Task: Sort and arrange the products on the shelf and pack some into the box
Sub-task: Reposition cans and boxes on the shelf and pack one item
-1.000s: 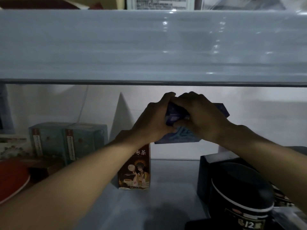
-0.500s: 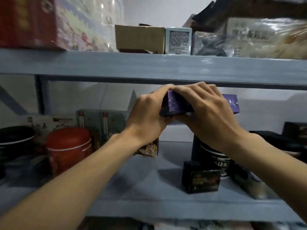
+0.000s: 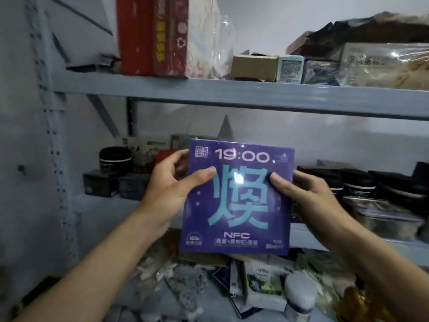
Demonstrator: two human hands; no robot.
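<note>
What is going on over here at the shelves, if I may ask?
A person holds a purple box up in front of the shelves, printed face toward the camera. The left hand grips its left edge and the right hand its right edge, thumbs on the front. It rests on no shelf; tins and boxes sit on the shelf behind.

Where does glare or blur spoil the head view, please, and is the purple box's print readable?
Head view, centre: a small glare spot on the glossy purple square box; "19:00" and "NFC" read clearly, fine bottom print is smeared. Head view, edges: grey metal shelf upright bows from wide-angle distortion; black jars at right are dim, blurred.
</note>
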